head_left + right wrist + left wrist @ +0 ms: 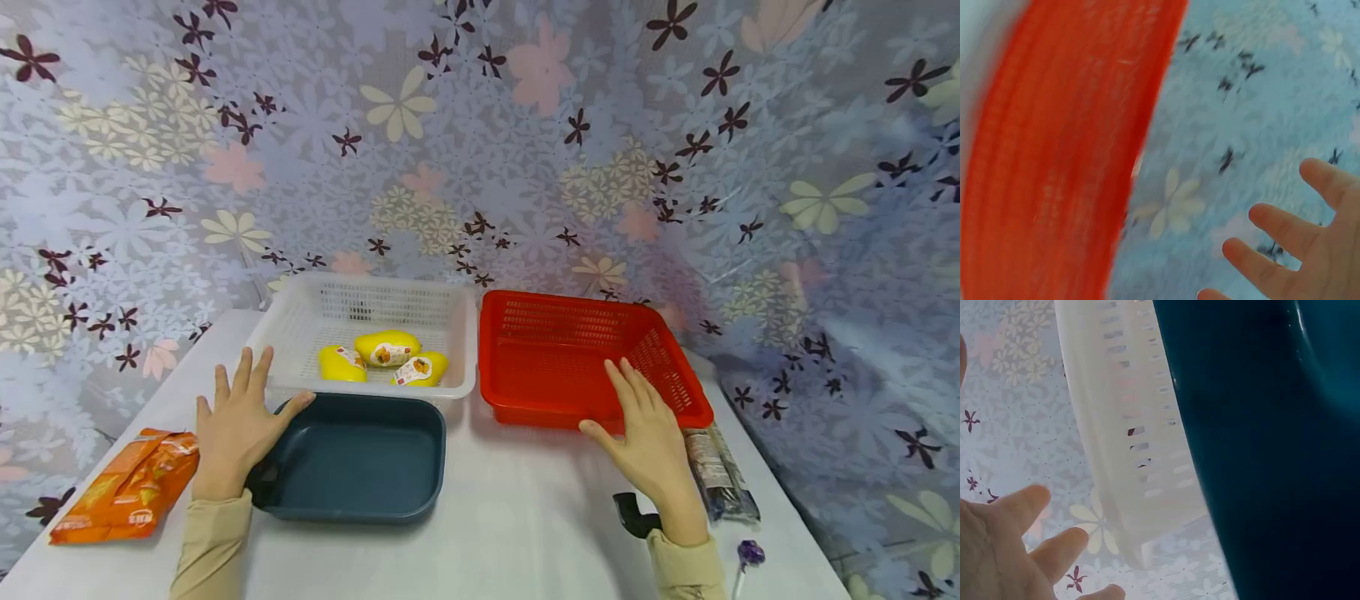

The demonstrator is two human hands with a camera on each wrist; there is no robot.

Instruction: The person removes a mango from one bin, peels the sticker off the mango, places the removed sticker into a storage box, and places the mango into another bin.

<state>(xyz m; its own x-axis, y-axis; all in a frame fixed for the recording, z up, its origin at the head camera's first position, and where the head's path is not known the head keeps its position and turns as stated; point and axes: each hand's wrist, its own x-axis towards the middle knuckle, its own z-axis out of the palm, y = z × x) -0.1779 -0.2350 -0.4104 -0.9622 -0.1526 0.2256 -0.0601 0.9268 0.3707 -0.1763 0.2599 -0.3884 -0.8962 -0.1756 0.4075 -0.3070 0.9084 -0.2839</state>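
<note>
My left hand [238,429], fingers spread and straight, hovers at the left end of a dark blue tray [352,458] and holds nothing. In the left wrist view the tray's dark wall [1260,456] fills the right side. Behind it a white basket [300,325] holds yellow mangoes, one [387,347] at the back, one [342,364] at left and one [422,369] at right, each with a label. My right hand [648,433], fingers extended and thumb apart, is over the front right edge of a red basket [540,367]. Nothing is in its grasp.
An orange snack packet [131,487] lies at the table's left edge. Past the red basket's right corner is a clear packet with dark contents [720,475], and nearer lies a purple-wrapped lollipop [751,552]. Flowered cloth [480,150] hangs behind the white table [510,533].
</note>
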